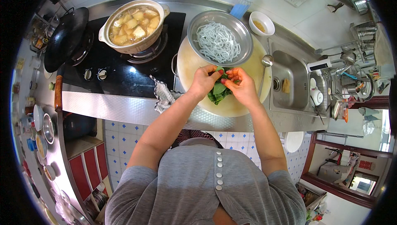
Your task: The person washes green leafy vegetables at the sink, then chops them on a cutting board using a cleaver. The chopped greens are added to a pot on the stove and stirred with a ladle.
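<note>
Both of my hands are over a round cutting board. My left hand pinches green leaves between thumb and fingers. From the other side my right hand grips the same leafy greens, its fingertips close to the left ones. More of the leaves lie on the board just below my fingers. Right above my hands, a steel bowl of white noodles sits on the board's far part. A metal ladle lies along the board's right side, its handle pointing toward me.
A clay pot of chunky stew stands on the gas stove; a black wok is left of it. A cloth lies by the board. Behind are a blue-capped bottle and white bowl. The sink is at right.
</note>
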A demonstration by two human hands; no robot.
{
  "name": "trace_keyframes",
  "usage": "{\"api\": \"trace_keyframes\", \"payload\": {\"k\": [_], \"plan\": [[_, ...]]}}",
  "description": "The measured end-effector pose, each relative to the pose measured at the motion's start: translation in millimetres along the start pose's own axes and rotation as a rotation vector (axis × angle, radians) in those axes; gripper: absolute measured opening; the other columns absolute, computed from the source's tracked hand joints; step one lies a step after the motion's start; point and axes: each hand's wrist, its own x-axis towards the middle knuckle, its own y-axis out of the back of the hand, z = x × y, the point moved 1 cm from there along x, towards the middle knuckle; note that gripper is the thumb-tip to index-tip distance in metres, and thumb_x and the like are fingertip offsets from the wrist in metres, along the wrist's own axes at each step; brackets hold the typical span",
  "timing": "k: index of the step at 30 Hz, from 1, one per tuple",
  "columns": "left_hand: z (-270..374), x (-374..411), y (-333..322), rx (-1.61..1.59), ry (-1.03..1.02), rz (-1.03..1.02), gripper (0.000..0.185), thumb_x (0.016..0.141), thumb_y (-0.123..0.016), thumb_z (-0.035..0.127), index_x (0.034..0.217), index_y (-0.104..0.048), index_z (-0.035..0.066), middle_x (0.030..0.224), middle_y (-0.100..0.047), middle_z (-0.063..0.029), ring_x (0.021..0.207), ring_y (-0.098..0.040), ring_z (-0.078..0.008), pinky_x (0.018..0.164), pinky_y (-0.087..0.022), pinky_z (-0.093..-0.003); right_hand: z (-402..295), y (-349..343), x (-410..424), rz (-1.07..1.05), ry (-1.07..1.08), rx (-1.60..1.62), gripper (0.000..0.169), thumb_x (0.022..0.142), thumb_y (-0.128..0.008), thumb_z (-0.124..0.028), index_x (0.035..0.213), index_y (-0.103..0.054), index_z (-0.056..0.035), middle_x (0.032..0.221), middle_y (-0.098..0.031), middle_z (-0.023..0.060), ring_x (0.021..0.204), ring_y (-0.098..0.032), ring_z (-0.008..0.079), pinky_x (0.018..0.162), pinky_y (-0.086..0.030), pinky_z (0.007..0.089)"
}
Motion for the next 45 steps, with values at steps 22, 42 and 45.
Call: {"api": "trace_keyframes", "payload": {"k": [22, 42, 45], "plan": [[36, -25, -25, 0.996, -0.869, 0.221, 0.035, 0.071, -0.063, 0.001, 0.105, -0.058, 0.002, 0.104, -0.058, -0.0136, 0.094, -0.053, -0.0344, 0.084, -0.043, -0.0434, 14, 26, 4, 0.249, -0.392, 0.209, 0.034, 0.099, -0.049, -0.033, 0.085, -0.054, -0.0031, 0.065, -0.057, 0.0042, 0.045, -0.056, 0.0133, 0.039, -0.042, 0.0254], [5, 2, -51, 0.728, -0.338, -0.136, 0.019, 0.079, -0.062, 0.004, 0.097, -0.065, 0.001, 0.070, -0.064, -0.0116, 0.062, -0.058, -0.0126, 0.058, -0.047, -0.0287, 24, 45, -5, 0.050, -0.374, 0.182, 0.017, 0.092, -0.060, -0.018, 0.088, -0.056, -0.0025, 0.068, -0.060, 0.0054, 0.051, -0.054, 0.0094, 0.043, -0.042, 0.0251], [10, -4, -62, 0.913, -0.303, -0.120, 0.016, 0.077, -0.064, 0.009, 0.093, -0.065, 0.005, 0.065, -0.061, -0.0137, 0.054, -0.058, -0.0248, 0.054, -0.046, -0.0354, 50, 46, 2, 0.156, -0.197, 0.287, 0.018, 0.092, -0.061, -0.016, 0.084, -0.055, -0.0004, 0.062, -0.056, 0.0045, 0.048, -0.056, 0.0106, 0.040, -0.041, 0.0271]]}}
